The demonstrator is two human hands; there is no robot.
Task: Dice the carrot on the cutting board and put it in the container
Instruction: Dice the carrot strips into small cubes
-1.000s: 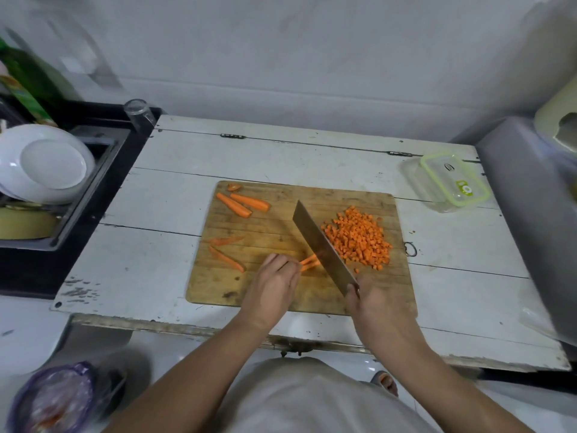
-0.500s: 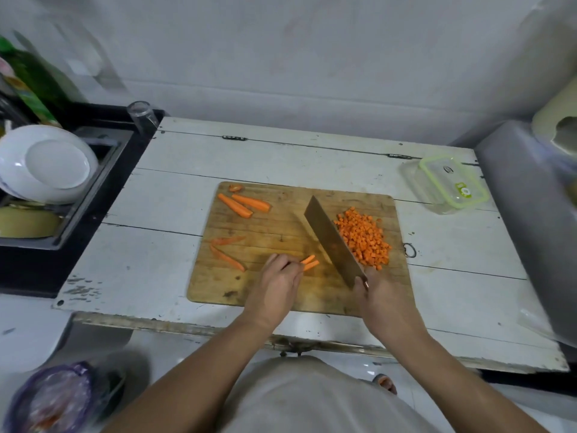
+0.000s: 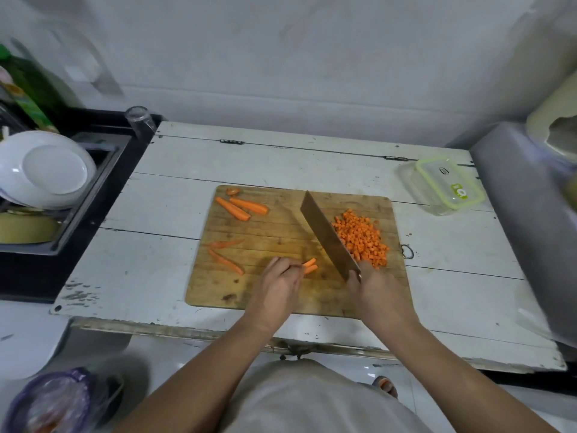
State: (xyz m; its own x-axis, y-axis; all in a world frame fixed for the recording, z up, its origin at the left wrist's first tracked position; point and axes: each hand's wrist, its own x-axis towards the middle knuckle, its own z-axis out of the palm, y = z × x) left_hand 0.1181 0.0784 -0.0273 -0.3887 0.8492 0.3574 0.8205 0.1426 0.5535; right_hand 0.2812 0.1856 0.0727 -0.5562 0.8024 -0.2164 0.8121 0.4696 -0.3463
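Your left hand [image 3: 276,290] pinches two short carrot sticks [image 3: 309,265] against the wooden cutting board [image 3: 281,226], while your right hand [image 3: 376,295] is wrapped around the handle of the cleaver [image 3: 327,235], whose blade stands just beside the pile of diced carrot [image 3: 362,237] on the board's right side. More carrot strips [image 3: 242,207] lie at the board's far left, and the lidded container [image 3: 443,185] sits on the white counter [image 3: 156,220], well apart to the right.
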